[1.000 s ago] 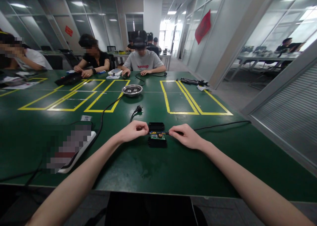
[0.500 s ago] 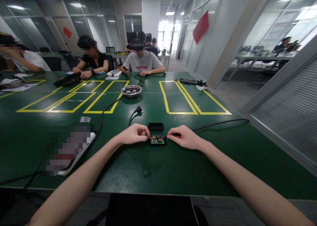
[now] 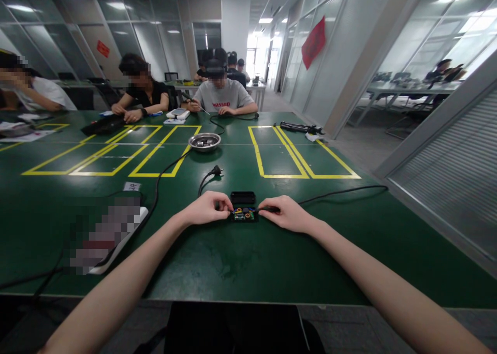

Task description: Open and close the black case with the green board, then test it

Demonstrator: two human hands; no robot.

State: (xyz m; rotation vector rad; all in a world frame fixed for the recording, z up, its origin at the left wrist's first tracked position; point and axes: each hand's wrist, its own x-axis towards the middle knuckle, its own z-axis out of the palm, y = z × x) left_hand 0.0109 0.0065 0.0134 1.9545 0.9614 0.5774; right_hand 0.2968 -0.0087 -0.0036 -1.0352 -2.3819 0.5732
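An opened power adapter's black lower shell holds a green circuit board [image 3: 244, 215] with copper coils and blue and yellow wires. My left hand [image 3: 207, 208] is closed in a pinch at the left end of this shell; what its fingertips grip is hidden. At the opposite end, my right hand [image 3: 285, 213] pinches a black cable [image 3: 341, 191] that runs off to the right. Just beyond the board lies the black empty cover half [image 3: 243, 197], untouched. A black mains plug [image 3: 216, 171] rests farther back, its cord passing behind my left hand.
A metal bowl [image 3: 204, 142] with small metal parts stands beyond the plug. To the left lie a blurred white-edged device [image 3: 112, 240] and a number label [image 3: 132, 187]. Yellow tape [image 3: 285, 176] marks the green table. Across it sits a co-worker [image 3: 224, 95]; black tripod-like gear [image 3: 301, 128] lies far right.
The circuit board and shell have shifted slightly away from me and left, with both hands staying at their ends. Across the table, the co-worker has raised a thin tool.
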